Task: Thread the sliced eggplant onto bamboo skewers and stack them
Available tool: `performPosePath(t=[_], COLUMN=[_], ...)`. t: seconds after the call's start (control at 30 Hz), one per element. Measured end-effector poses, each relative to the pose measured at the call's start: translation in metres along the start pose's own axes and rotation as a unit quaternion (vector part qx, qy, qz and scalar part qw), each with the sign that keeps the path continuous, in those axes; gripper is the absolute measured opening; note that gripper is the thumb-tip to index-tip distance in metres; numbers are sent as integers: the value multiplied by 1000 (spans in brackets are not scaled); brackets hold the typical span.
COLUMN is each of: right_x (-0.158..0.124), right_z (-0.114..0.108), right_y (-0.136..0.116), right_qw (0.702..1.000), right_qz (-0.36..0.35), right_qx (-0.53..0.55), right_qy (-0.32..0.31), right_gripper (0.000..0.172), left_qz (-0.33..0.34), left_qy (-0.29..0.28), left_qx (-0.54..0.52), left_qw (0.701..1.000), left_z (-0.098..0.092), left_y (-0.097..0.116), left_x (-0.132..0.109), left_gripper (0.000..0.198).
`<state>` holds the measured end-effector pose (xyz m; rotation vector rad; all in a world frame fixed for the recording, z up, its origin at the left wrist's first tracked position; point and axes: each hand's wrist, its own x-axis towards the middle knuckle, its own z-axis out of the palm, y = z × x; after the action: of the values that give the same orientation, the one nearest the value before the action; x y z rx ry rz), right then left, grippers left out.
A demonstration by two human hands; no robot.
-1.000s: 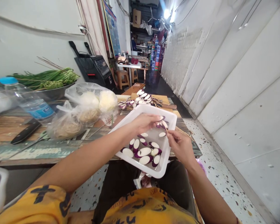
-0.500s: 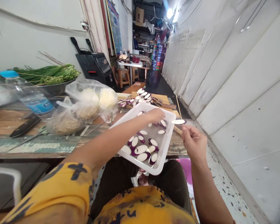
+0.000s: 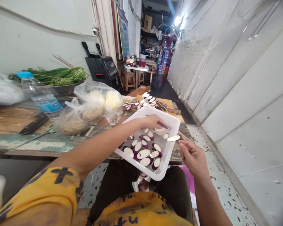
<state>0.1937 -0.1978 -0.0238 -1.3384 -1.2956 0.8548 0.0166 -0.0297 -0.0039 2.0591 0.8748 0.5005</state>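
A white plastic tray (image 3: 162,173) rests tilted at the table's front edge, over my knees, with water and several purple-skinned eggplant slices (image 3: 143,153) in it. My left hand (image 3: 153,121) reaches across to the tray's far right part, its fingers closed on an eggplant slice (image 3: 159,129) low over the water. Just outside the tray's right rim, my right hand (image 3: 192,155) pinches a thin skewer, mostly hidden by the fingers. One eggplant slice (image 3: 174,138) is on that skewer, white face up.
Skewered eggplant slices (image 3: 149,99) are piled on a board (image 3: 168,103) behind the tray. To the left are bagged vegetables (image 3: 94,105), a water bottle (image 3: 46,100), a black-handled knife (image 3: 34,124) and a bowl of greens (image 3: 66,88). A white wall (image 3: 240,78) runs along the right.
My right hand has come down and closer to the tray's rim with the skewered slice. My left hand has dipped lower and now has a slice at its fingers. The view has shifted slightly.
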Motion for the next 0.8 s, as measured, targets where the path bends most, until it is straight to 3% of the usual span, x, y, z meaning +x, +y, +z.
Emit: performPosePath(t=[0.07, 0.13, 0.23, 0.4, 0.57, 0.67, 0.73, 0.8], right_x=[-1, -2, -2, -6, -10, -12, -13, -13], right_z=[5, 8, 11, 7, 7, 7, 5, 4], right_y=[3, 4, 2, -3, 3, 2, 1, 1], right_qw=[1000, 1000, 999, 999, 998, 999, 999, 999], right_qz=[4, 4, 10, 9, 1, 4, 7, 6], right_qx=[2, -1, -2, -26, -15, -5, -10, -21], right_qy=[-17, -28, -42, -45, -55, -51, -43, -36], right_gripper=[30, 30, 30, 29, 27, 25, 24, 24], left_qz=[-30, -110, -196, -167, -150, -120, -101, -100], left_qy=[-1, 33, 80, 119, 145, 157, 170, 192], left_qx=[-57, -115, -256, -472, -563, -583, -574, -542], left_qw=[998, 987, 943, 858, 800, 788, 795, 812], left_z=[-2, 0, 1, -6, -7, -6, -5, -4], left_y=[-4, -6, -5, 2, 6, 8, 9, 9], left_x=[-8, -13, -15, -10, -6, -7, -8, -9], left_gripper=[25, 22, 19, 9, 8, 8, 5, 16])
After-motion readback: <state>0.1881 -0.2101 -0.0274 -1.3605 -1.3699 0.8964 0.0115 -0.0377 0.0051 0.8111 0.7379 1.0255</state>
